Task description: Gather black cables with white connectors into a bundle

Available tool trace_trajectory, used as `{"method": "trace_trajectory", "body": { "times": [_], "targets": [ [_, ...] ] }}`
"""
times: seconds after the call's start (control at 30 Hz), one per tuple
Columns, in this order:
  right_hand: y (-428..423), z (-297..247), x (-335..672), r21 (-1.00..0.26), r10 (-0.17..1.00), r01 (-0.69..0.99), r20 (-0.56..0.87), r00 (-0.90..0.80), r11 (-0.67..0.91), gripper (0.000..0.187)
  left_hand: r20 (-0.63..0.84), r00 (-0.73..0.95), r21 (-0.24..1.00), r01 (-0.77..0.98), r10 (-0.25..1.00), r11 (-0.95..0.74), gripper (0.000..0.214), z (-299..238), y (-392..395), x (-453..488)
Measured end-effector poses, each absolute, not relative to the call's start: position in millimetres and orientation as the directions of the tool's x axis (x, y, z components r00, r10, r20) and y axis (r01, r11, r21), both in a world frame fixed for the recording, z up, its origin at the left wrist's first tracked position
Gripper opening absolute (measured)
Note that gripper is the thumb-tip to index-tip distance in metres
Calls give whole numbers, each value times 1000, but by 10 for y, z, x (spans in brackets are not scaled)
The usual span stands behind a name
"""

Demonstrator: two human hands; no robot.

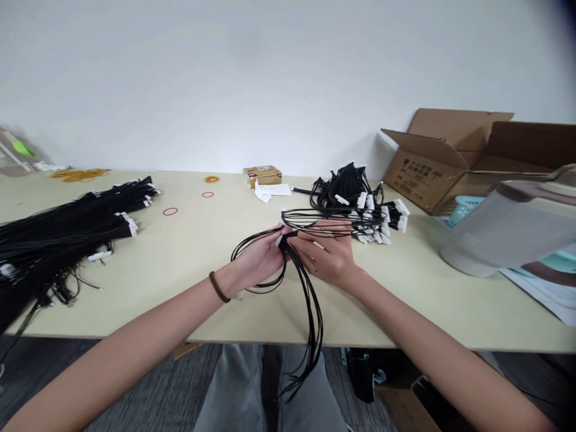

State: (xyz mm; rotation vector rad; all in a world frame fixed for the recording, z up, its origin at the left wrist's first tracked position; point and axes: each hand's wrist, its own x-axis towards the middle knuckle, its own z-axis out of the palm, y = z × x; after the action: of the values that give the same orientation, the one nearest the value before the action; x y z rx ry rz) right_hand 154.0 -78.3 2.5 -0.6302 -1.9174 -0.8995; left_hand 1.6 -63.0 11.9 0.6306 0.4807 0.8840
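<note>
Both my hands are together over the middle of the table, closed on one black wire harness (pixel 310 300). My left hand (pixel 258 258) pinches it near a small white connector, and a loop of wires curves out behind that wrist. My right hand (pixel 328 252) grips the same wires just to the right, with several strands running over its back. Loose wire ends hang down past the table's front edge. Beyond my right hand lies a pile of black harnesses (pixel 344 186) with white connectors. My fingertips are partly hidden by the wires.
A large heap of black harnesses (pixel 67 234) covers the left side. Red rubber bands (pixel 170 211), yellow bands (pixel 78 174), a small gold box (pixel 262 176) and white paper (pixel 274 189) lie further back. At right stand an open cardboard box (pixel 423 174) and a grey tumbler (pixel 508 222).
</note>
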Motion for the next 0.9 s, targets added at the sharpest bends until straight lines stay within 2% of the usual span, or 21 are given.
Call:
{"method": "trace_trajectory", "body": {
  "times": [0.17, 0.33, 0.43, 0.5, 0.6, 0.67, 0.77, 0.83, 0.9],
  "targets": [
    [-777, 45, 1545, 169, 146, 702, 920, -365, 692, 21, -93, 451, 677, -625, 888, 389, 17, 134, -589, 24],
    [-840, 149, 1529, -91, 302, 589, 914, -271, 803, 21, -116, 305, 693, -656, 945, 297, 19, 183, -540, 31],
    [-880, 194, 1517, -290, 428, 520, 889, -166, 804, 16, -135, 232, 704, -661, 963, 258, 16, 157, -495, 15],
    [-876, 207, 1521, -478, 547, 427, 836, -46, 767, 13, -169, 174, 711, -660, 970, 242, 14, 136, -471, 4],
    [-810, 228, 1574, -701, 687, 133, 713, 139, 701, 17, -215, 96, 723, -653, 972, 225, 12, 125, -462, -4],
    [-746, 254, 1647, -741, 720, -20, 646, 255, 672, 21, -244, 62, 731, -645, 968, 225, 11, 129, -472, -4],
    [-676, 303, 1765, -733, 684, -78, 584, 438, 676, 28, -255, 35, 742, -634, 966, 218, 11, 142, -495, 1],
    [-675, 325, 1803, -724, 621, -2, 591, 515, 690, 27, -254, 28, 749, -627, 967, 215, 13, 150, -513, 5],
    [-708, 324, 1783, -679, 509, 217, 691, 513, 702, 22, -252, 29, 759, -614, 967, 216, 14, 153, -531, 9]
  ]
}}
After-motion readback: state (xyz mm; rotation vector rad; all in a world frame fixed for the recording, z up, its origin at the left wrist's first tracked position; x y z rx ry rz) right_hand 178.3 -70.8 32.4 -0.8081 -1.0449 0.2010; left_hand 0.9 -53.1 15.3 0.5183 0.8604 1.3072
